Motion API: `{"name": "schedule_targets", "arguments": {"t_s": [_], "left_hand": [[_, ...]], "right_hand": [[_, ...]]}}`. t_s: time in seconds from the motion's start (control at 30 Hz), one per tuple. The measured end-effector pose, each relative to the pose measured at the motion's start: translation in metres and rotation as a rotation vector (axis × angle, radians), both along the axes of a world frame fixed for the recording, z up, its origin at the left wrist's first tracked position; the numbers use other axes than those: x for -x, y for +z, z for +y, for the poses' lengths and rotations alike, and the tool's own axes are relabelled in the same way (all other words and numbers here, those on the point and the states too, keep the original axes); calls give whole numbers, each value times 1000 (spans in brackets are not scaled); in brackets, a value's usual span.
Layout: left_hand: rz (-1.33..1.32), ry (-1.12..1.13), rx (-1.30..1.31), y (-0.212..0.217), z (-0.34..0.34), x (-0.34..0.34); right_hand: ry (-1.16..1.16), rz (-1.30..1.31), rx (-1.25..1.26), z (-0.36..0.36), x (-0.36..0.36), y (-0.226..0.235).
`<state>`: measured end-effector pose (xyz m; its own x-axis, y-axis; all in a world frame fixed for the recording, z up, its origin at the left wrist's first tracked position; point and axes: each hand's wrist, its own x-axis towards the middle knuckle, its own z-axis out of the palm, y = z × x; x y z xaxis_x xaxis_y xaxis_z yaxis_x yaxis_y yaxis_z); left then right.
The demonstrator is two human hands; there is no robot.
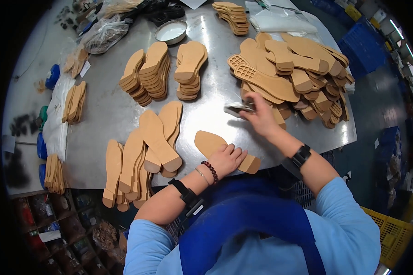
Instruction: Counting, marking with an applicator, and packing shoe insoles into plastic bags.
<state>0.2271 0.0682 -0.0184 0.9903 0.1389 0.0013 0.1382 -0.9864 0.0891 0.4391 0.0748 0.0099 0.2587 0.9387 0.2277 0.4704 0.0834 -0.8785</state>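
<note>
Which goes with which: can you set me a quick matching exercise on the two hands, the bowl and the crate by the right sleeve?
Things:
1. Left hand
2. Right hand
3. Bowl
4. Crate by the right sleeve

Places, colours, states:
A. Toward the table's far side
B. Resting on a lone sole
C. Yellow
D. Holding a metal tool

Right pairs: 1-B, 2-D, 3-A, 4-C.
</note>
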Motion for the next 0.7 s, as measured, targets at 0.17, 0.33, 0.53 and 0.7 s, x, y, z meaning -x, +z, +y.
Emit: {"name": "schedule_targets", "arguments": {"t_s": [0.17, 0.33, 0.53, 0.7], "left_hand": [[-130, -199, -43, 92, 43, 30], [277, -66, 29, 89, 124, 142], [-27, 27, 163, 86, 147, 10], [-107, -7, -366, 52, 171, -147]], "right_hand": [[-273, 300, -23, -73, -78, -6], [-360, 403, -66, -88, -92, -7], [-606, 565, -154, -75, -114, -4], [-631, 734, -250, -62, -91, 7]]}}
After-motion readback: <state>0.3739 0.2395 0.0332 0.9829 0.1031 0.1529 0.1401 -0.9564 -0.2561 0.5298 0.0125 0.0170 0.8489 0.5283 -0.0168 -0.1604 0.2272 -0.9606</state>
